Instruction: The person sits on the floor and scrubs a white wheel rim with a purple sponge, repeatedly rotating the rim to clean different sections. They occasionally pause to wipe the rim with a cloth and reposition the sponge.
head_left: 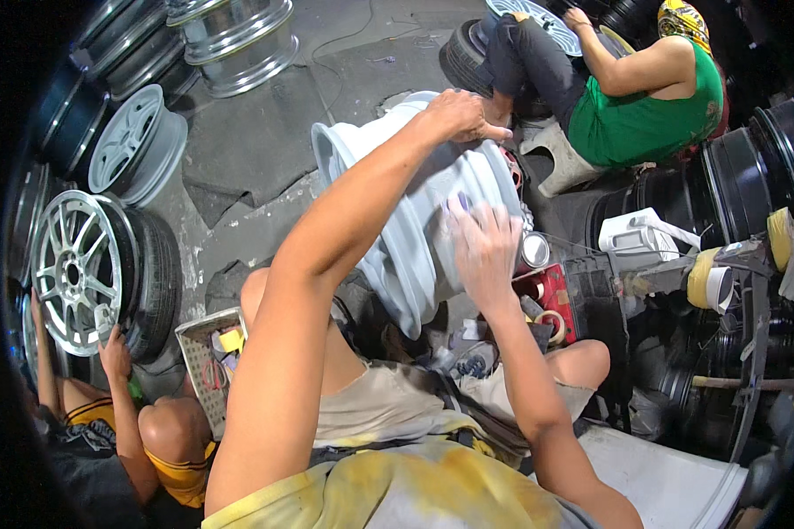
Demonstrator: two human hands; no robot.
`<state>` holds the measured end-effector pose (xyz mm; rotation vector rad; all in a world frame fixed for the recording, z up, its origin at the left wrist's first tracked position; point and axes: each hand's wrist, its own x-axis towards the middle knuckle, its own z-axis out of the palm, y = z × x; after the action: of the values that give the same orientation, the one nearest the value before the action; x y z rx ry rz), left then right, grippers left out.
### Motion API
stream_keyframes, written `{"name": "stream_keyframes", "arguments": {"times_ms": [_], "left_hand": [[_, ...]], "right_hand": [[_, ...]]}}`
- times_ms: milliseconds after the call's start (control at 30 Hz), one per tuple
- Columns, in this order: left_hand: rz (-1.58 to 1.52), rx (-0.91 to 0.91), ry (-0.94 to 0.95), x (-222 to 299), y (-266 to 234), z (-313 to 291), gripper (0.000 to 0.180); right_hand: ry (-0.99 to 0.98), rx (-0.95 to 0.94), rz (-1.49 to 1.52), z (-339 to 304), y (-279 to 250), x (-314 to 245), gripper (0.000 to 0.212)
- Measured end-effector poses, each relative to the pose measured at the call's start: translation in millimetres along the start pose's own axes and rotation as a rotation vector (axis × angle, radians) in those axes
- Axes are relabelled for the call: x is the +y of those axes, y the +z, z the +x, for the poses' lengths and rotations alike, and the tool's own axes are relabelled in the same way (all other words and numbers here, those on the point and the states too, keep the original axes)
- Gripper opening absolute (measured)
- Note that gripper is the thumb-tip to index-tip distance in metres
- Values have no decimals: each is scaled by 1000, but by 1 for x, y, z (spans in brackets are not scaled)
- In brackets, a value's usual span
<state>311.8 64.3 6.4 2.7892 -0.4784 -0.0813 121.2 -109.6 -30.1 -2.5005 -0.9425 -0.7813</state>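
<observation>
A light grey wheel rim stands tilted between my knees, its barrel turned up toward me. My left hand grips its far upper edge, with the thumb stretched out to the right. On the barrel's side, my right hand presses a small purple piece against the grey surface. Its fingers are bent and dusted with pale powder, and they hide most of that piece, so its kind is unclear. The inside of the wheel rim is turned away from me.
At left, a person holds a silver wheel beside a tire. A person in green sits at upper right. Near my knees are a perforated basket, a can and a red box. Black rims line the right.
</observation>
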Motion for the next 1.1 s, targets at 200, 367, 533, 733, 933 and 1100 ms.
{"name": "stream_keyframes", "arguments": {"times_ms": [200, 367, 533, 733, 933, 1100], "left_hand": [[-13, 73, 34, -4, 5, 0, 102], [-26, 41, 31, 1, 9, 4, 102], [-5, 98, 13, 1, 17, 0, 102], [-50, 69, -2, -7, 11, 4, 101], [-45, 51, 22, 0, 12, 2, 103], [-54, 139, 25, -3, 15, -3, 103]], "right_hand": [[-11, -41, 0, -13, -7, 6, 29], [-12, -30, -12, 12, -3, 12, 28], [47, -100, 26, -20, -11, 3, 29], [15, -60, 2, -2, 0, 12, 32], [-3, -35, -18, 16, 0, 16, 27], [-67, -39, 63, -38, -6, -8, 34]]}}
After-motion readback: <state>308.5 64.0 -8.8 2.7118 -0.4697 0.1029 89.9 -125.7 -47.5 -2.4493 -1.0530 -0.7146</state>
